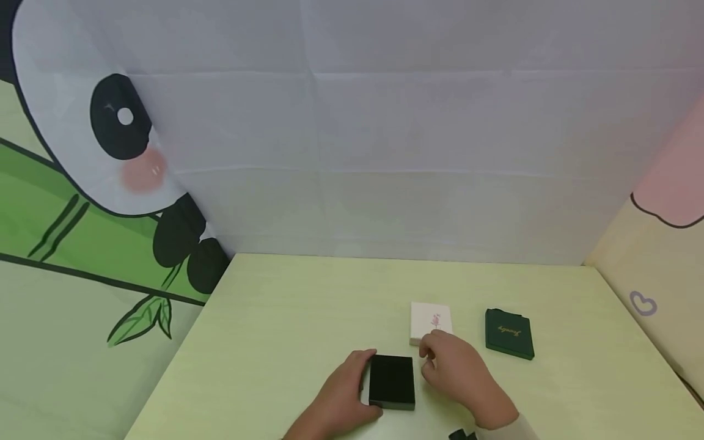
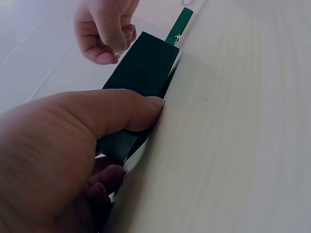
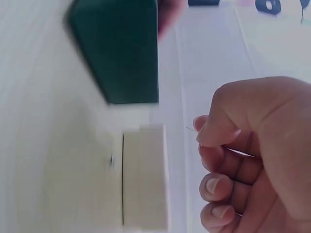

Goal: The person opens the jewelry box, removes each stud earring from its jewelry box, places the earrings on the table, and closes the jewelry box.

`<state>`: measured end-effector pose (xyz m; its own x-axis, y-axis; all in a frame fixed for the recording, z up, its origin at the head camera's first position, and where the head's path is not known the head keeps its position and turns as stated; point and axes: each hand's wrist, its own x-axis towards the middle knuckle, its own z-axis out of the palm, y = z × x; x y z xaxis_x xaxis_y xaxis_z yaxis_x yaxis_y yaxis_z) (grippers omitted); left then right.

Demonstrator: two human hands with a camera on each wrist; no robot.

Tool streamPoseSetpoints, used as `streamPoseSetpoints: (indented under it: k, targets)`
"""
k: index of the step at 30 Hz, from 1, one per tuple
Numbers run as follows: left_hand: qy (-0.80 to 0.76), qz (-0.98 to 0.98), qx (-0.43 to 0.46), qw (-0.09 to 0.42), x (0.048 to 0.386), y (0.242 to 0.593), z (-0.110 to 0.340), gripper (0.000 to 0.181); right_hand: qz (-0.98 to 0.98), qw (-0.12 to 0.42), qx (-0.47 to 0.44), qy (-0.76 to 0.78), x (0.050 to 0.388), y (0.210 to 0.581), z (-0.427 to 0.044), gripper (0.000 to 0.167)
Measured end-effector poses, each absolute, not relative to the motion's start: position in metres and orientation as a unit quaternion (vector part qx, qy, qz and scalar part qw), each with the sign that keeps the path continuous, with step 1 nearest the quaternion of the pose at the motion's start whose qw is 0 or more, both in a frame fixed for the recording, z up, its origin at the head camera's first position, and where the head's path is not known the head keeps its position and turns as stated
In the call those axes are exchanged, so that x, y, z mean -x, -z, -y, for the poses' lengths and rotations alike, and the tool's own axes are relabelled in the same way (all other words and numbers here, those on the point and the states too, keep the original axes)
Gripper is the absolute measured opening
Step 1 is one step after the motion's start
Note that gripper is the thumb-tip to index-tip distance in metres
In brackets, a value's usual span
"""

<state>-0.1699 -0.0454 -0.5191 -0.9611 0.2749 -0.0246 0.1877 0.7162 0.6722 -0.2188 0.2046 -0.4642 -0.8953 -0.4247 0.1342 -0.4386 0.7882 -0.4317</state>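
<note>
My left hand (image 1: pixel 348 392) grips a small dark box (image 1: pixel 392 380) by its left side, thumb at the near edge and fingertips at the far corner. Its top looks black in the head view, and its walls look dark green (image 3: pixel 124 53) in the right wrist view. Just right of it, my right hand (image 1: pixel 461 371) is raised in front of a white box (image 1: pixel 422 318) with a pink flower print. Thumb and index finger pinch a tiny item, of which a thin wire-like end (image 3: pixel 191 129) shows in the right wrist view. The fingers hide the rest.
A flat dark green case (image 1: pixel 508 335) with gold lettering lies farther right on the pale yellow table (image 1: pixel 297 305). Tiny white star-like bits (image 2: pixel 178 39) show near it in the left wrist view. A white cloth backdrop (image 1: pixel 385 122) rises behind the table.
</note>
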Motion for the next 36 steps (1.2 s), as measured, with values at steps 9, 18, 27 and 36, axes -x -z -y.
streamPoseSetpoints:
  k: [9, 18, 27, 36]
  targets:
    - [-0.347, -0.927, -0.124, 0.066, 0.170, 0.519, 0.044, 0.097, 0.953, 0.017, -0.175, -0.248, 0.225, 0.469, -0.231, 0.018]
    - [-0.349, -0.926, -0.122, 0.069, 0.170, 0.518, 0.045, 0.097, 0.954, 0.011, -0.166, -0.248, 0.229, 0.473, -0.237, 0.015]
    - [-0.349, -0.925, -0.131, 0.074, 0.166, 0.519, 0.052, 0.096, 0.958, -0.011, -0.155, -0.243, 0.221, 0.481, -0.233, 0.018]
    - [-0.343, -0.925, -0.141, 0.083, 0.157, 0.522, 0.063, 0.096, 0.962, -0.020, -0.142, -0.233, 0.206, 0.487, -0.221, 0.019]
